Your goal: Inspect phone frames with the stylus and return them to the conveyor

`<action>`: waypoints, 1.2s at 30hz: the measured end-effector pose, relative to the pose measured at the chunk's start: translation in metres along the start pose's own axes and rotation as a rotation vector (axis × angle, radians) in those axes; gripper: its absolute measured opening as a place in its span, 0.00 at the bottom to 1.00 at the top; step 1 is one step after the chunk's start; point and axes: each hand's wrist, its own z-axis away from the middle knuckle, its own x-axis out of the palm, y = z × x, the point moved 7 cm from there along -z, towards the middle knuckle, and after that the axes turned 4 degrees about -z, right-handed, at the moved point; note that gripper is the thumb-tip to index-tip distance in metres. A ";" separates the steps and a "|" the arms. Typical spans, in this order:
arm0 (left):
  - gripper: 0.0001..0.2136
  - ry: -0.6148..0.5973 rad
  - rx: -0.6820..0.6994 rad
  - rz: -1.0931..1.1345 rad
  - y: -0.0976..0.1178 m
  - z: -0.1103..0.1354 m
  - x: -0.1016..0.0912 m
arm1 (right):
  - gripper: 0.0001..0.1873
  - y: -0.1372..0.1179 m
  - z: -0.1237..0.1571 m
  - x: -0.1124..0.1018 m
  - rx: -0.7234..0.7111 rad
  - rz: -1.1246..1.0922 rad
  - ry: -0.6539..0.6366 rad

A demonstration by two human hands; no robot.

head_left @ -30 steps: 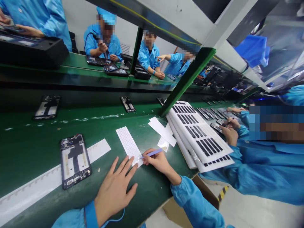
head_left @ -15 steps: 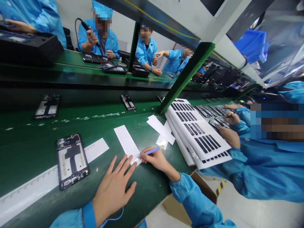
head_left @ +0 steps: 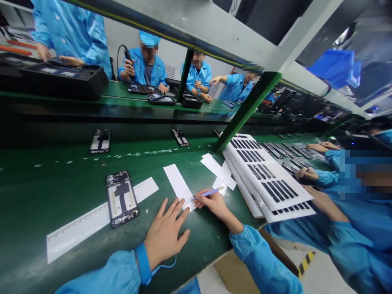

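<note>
- A dotted white sheet (head_left: pixel 177 182) lies on the green bench (head_left: pixel 171 271), its near end between both hands.
- Left hand (head_left: pixel 165 237): fingers spread, the foremost tips at the sheet's near left edge.
- Right hand (head_left: pixel 215 205): fingers pinched round a purple tool (head_left: pixel 211 192), its tip by the sheet's right edge; contact I can't make out.

Own hands: two — left hand (head_left: pixel 165 234) and right hand (head_left: pixel 214 204)
Purple tool (head_left: pixel 208 193): one
Dotted sheet (head_left: pixel 177 183): one
Long marked strip (head_left: pixel 78 232): one
Phone body on the strip (head_left: pixel 122 200): one
Phone bodies farther back (head_left: pixel 100 141): three, one partly hidden
Phone bodies at right (head_left: pixel 271 150): a row — too blurred to count
Overlapping white papers (head_left: pixel 218 170): at least two
Black-barred sheets (head_left: pixel 269 173): at least two
People across the bench (head_left: pixel 145 69): four
Blue wristband (head_left: pixel 143 263): one
</note>
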 end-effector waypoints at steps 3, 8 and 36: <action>0.26 0.000 -0.010 0.012 0.000 0.000 0.001 | 0.20 -0.002 0.001 0.000 0.011 0.033 0.013; 0.25 0.007 -0.010 0.024 0.000 -0.001 0.002 | 0.18 -0.005 0.002 0.001 0.006 0.054 -0.013; 0.25 0.010 -0.004 0.010 0.000 -0.002 0.000 | 0.18 -0.006 0.003 0.003 0.004 0.058 -0.037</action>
